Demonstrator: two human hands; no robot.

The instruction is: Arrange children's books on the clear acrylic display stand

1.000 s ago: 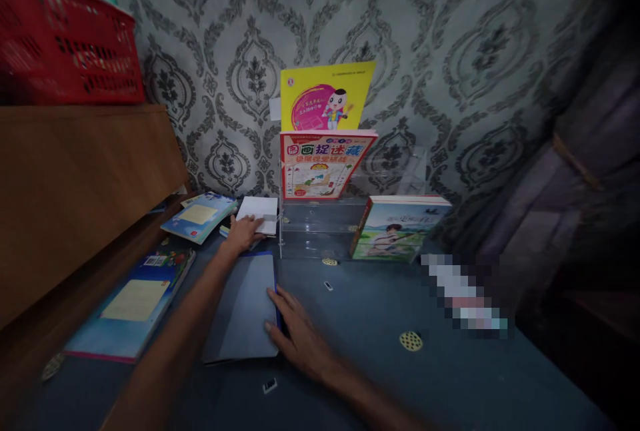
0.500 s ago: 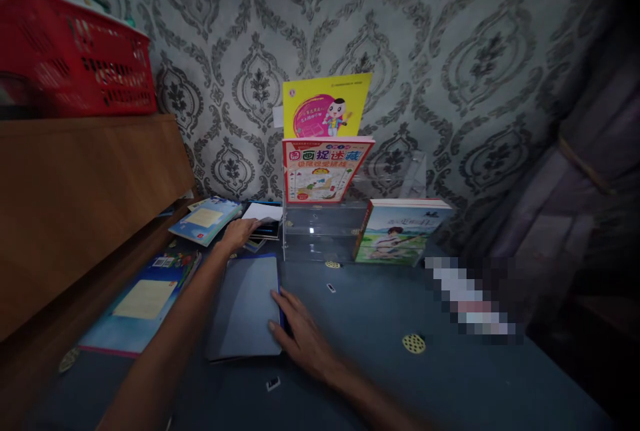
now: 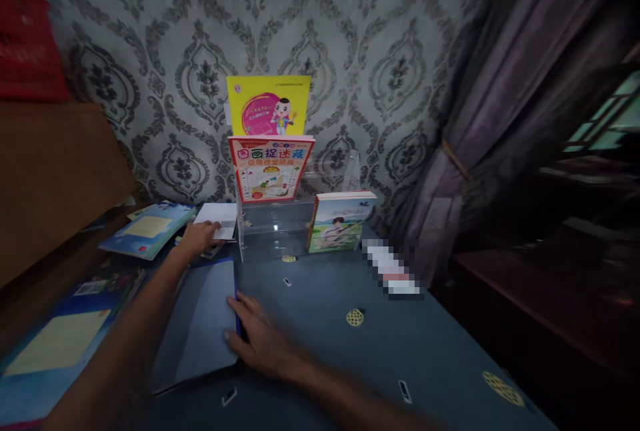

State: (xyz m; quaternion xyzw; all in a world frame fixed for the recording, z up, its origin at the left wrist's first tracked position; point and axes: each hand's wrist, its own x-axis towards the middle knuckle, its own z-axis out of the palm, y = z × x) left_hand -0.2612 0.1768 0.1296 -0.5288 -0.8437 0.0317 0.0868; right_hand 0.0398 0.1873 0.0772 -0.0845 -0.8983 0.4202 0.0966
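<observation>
My left hand [image 3: 199,239] reaches to the back left, its fingers curled over a white-covered booklet [image 3: 216,212] on a small pile of books beside the clear rack. How firmly it grips is hard to make out. Nearer me lies a grey-blue notebook [image 3: 200,324] with a dark blue right edge. My right hand [image 3: 257,334] rests along that edge, thumb and forefinger apart, their tips on the cover. Left of the pile is a blue book [image 3: 153,224] with a cream panel. Another blue book [image 3: 60,344] lies partly behind my left forearm.
A clear acrylic rack [image 3: 275,226] holds a yellow book [image 3: 257,94], a red-bordered picture book [image 3: 270,171] and a green-and-blue paperback [image 3: 340,224]. A blurred-out item [image 3: 393,268] lies right of it. A wooden cabinet [image 3: 60,178] bearing a red basket [image 3: 27,44] bounds the left; a curtain [image 3: 450,171] hangs right.
The view has swung right, so everything sits further left. The white booklet's cover, lifted at its edge before, now lies flatter under my left hand. My right hand stays at the notebook's edge.
</observation>
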